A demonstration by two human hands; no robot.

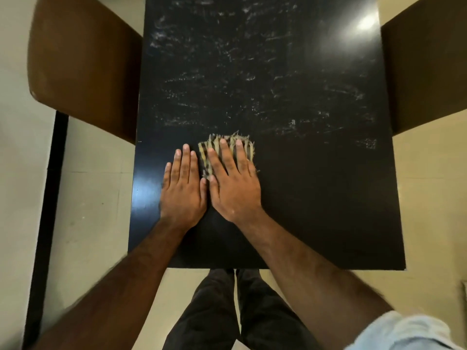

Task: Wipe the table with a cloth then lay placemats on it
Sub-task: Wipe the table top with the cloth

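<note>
A small striped cloth (243,144) with frayed edges lies on the black table (316,198), left of its middle. My right hand (233,181) presses flat on the cloth with straight, spread fingers and covers most of it. My left hand (182,186) lies flat on the bare tabletop just left of the cloth, fingers straight, its thumb beside my right thumb. White smears and specks cover the far half of the table beyond the cloth; the near half looks dark and even. No placemats are in view.
A brown chair (83,64) stands at the table's left side and another brown chair (427,66) at its right. A black bar (50,188) runs along the floor at left. My legs show below the table's near edge.
</note>
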